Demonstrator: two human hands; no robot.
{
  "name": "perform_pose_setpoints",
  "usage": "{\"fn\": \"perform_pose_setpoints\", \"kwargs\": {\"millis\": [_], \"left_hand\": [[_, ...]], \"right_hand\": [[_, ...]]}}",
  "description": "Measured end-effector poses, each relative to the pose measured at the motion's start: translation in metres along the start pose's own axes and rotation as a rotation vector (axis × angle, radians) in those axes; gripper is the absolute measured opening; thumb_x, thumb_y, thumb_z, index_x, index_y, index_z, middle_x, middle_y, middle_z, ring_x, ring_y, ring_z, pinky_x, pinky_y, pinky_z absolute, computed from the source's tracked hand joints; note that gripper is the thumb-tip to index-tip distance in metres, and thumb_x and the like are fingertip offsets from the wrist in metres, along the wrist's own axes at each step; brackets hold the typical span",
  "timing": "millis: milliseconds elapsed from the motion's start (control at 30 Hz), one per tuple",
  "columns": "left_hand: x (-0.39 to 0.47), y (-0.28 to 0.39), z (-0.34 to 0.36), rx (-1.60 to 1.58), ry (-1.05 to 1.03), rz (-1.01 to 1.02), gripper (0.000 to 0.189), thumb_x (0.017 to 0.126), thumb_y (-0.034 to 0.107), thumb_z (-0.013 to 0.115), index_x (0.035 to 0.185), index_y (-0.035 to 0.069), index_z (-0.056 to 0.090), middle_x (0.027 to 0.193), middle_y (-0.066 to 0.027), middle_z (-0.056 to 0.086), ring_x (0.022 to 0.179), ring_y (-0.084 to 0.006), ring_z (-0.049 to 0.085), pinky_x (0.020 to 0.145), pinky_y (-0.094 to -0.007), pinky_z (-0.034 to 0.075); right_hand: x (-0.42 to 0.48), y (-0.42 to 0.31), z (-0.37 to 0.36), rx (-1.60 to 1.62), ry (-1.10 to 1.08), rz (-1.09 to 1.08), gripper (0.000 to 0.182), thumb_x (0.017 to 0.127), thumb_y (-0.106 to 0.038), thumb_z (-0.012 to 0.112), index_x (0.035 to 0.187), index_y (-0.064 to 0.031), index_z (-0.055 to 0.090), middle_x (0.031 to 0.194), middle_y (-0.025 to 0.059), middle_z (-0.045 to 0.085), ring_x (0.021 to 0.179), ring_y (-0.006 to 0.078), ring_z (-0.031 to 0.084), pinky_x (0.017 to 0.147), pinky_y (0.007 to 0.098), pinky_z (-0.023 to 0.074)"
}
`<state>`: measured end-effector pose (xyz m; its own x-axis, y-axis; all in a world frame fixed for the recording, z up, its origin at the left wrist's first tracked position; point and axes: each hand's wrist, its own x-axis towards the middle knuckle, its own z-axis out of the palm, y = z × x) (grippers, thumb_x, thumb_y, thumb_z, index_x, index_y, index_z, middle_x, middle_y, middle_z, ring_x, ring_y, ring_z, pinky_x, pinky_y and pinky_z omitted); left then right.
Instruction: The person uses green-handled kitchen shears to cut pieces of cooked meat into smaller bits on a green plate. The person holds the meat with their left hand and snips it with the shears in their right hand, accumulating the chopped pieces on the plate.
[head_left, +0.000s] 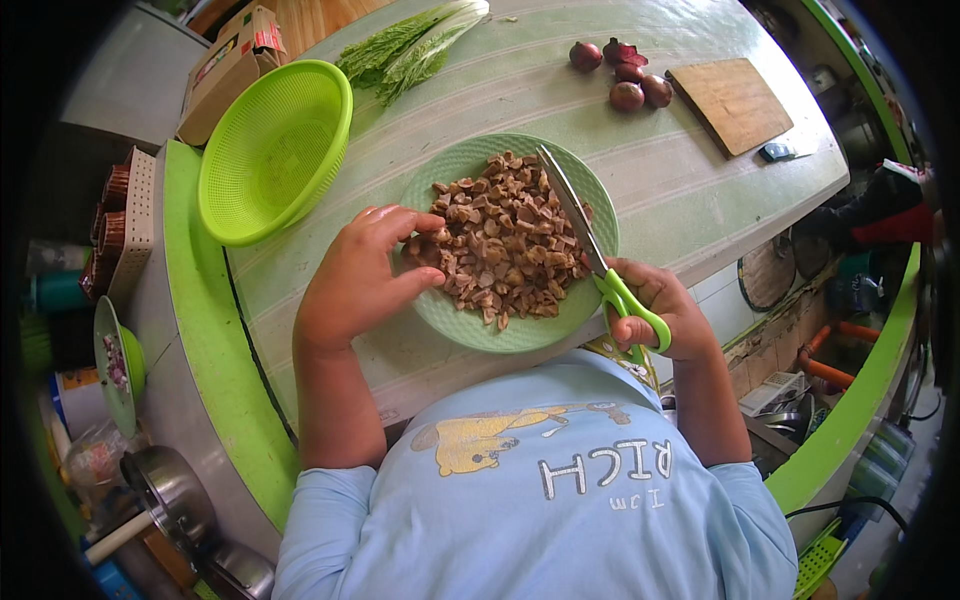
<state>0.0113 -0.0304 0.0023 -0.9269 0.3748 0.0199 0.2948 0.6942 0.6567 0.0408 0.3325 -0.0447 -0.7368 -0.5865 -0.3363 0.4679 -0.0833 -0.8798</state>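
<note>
A light green plate (517, 341) with a woven-look rim lies on the table before me, heaped with small chopped brown pieces (510, 232) that look like cooked meat. My right hand (660, 307) grips green-handled scissors (577, 206) at the plate's right side. Their blades slant over the heap, almost together, tips towards the far rim. At the left rim my left hand (367, 266) is curved, thumb and index finger apart at the edge of the heap. Darker, larger pieces (421, 253) lie between those fingers, on the plate; whether hidden fingers touch them I cannot tell.
A green plastic colander (277, 150) stands left of the plate. Beyond lie leafy cabbage (412, 49) and several red onions (627, 96). A wooden chopping board (731, 105) and a dark-handled tool (776, 152) sit far right. Pots (169, 495) stand lower left.
</note>
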Motion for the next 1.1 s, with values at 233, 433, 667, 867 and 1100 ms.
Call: {"fn": "perform_pose_setpoints", "kwargs": {"millis": [233,433,667,867,1100], "left_hand": [[0.0,0.003,-0.002,-0.089,0.005,0.006,0.048,0.072,0.013,0.089,0.116,0.003,0.074,0.106,-0.011,0.072,0.103,-0.0274,0.064,0.094,-0.0375,0.049],[0.005,0.0,0.009,0.017,0.023,0.017,0.053,0.072,0.017,0.089,0.121,0.003,0.071,0.111,-0.0124,0.072,0.108,-0.0295,0.063,0.099,-0.0404,0.049],[0.0,0.001,0.002,0.077,0.023,-0.051,0.058,0.071,0.017,0.089,0.124,0.003,0.069,0.115,-0.0139,0.071,0.111,-0.0327,0.063,0.101,-0.0419,0.049],[-0.001,-0.011,0.004,0.052,-0.009,-0.02,0.047,0.072,0.007,0.082,0.117,0.002,0.069,0.107,-0.0142,0.069,0.105,-0.0328,0.063,0.097,-0.0424,0.049],[-0.001,0.0,0.01,0.086,-0.047,-0.021,0.041,0.079,0.014,0.077,0.117,0.002,0.068,0.104,-0.0159,0.066,0.102,-0.0334,0.063,0.093,-0.0413,0.05]], "right_hand": [[0.0,-0.002,0.003,0.002,0.018,-0.027,0.09,0.079,-0.027,0.093,0.148,0.0095,0.048,0.111,0.0059,0.069,0.099,0.0128,0.064,0.085,0.0279,0.052],[0.001,0.0,0.002,0.011,0.015,-0.02,0.088,0.08,-0.026,0.093,0.147,0.0091,0.049,0.113,0.0062,0.069,0.102,0.0133,0.063,0.09,0.0289,0.0511],[0.0,0.003,-0.001,-0.017,0.022,-0.032,0.088,0.08,-0.025,0.094,0.147,0.0094,0.049,0.119,0.0073,0.068,0.107,0.0145,0.062,0.095,0.0302,0.0505],[0.001,0.002,-0.001,-0.006,0.01,-0.008,0.087,0.081,-0.025,0.093,0.147,0.0093,0.049,0.12,0.0084,0.069,0.11,0.0147,0.061,0.097,0.0302,0.0493],[0.0,0.002,0.0,-0.019,0.016,-0.026,0.088,0.081,-0.024,0.093,0.148,0.0095,0.048,0.12,0.0092,0.069,0.109,0.0155,0.063,0.096,0.0296,0.0504]]}}
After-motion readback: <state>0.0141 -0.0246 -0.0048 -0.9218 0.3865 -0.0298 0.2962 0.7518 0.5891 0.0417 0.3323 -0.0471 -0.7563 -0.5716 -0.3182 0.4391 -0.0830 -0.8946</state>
